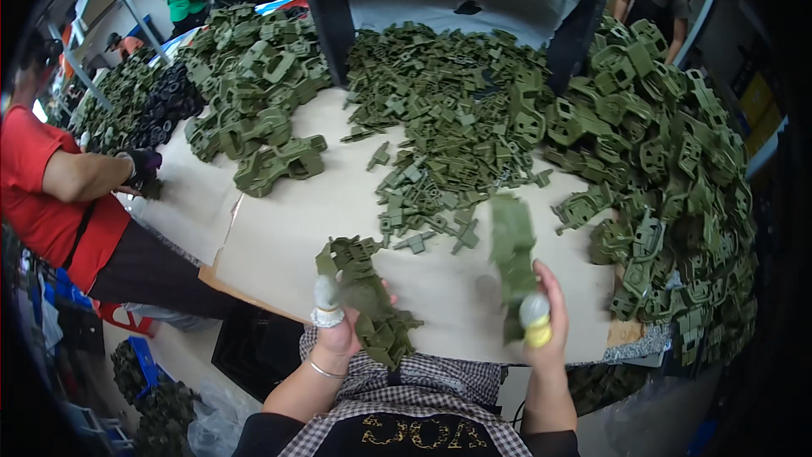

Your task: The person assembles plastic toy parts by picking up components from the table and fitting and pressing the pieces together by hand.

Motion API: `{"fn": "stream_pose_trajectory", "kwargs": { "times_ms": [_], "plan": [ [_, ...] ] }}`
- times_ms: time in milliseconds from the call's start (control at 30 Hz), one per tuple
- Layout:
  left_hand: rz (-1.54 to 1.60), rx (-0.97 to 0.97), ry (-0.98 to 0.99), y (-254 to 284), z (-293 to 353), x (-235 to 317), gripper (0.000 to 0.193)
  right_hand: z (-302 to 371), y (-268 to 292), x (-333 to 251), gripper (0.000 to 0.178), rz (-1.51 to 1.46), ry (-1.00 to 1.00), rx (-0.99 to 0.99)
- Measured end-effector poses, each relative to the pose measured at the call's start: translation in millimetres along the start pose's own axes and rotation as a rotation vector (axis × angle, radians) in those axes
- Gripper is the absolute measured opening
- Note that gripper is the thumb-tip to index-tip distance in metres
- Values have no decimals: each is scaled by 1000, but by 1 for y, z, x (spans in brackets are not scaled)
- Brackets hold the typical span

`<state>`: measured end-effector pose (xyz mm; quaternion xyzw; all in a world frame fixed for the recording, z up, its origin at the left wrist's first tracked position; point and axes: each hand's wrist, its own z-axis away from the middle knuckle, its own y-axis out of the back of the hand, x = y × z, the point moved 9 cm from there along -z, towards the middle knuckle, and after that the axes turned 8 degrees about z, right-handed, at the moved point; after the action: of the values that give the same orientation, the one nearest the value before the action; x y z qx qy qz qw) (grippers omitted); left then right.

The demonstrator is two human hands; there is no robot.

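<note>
- One pale-topped table (pixel 288 262) is heaped with olive-green plastic parts.
- Large molded shells (pixel 677 169) are piled at right, small pronged pieces (pixel 448 118) at centre.
- Over the near side, a blurred long panel (pixel 512 245) is gripped by the right hand (pixel 548 313), a ribbed frame (pixel 372 300) by the left hand (pixel 338 337), well apart.
- Pairing seems underway; alignment would probably be needed.

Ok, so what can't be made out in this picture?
Head view: long green part in the right hand, details smeared by motion blur.
Head view: most fingers of the left hand, hidden behind the jagged green part.
Head view: lower inside of the black bin, covered by small green parts.
</note>
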<state>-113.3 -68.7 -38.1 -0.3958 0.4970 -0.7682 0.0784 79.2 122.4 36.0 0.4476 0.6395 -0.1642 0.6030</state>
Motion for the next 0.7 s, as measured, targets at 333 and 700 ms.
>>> {"fn": "stream_pose_trajectory", "kwargs": {
  "times_ms": [333,700],
  "plan": [
    [-96,-137,-29,-34,12,-15,67,32,-82,-69,67,175,397,-302],
    [-256,-64,-61,-28,5,-20,55,43,-112,-25,79,144,178,-452]
  ]
}}
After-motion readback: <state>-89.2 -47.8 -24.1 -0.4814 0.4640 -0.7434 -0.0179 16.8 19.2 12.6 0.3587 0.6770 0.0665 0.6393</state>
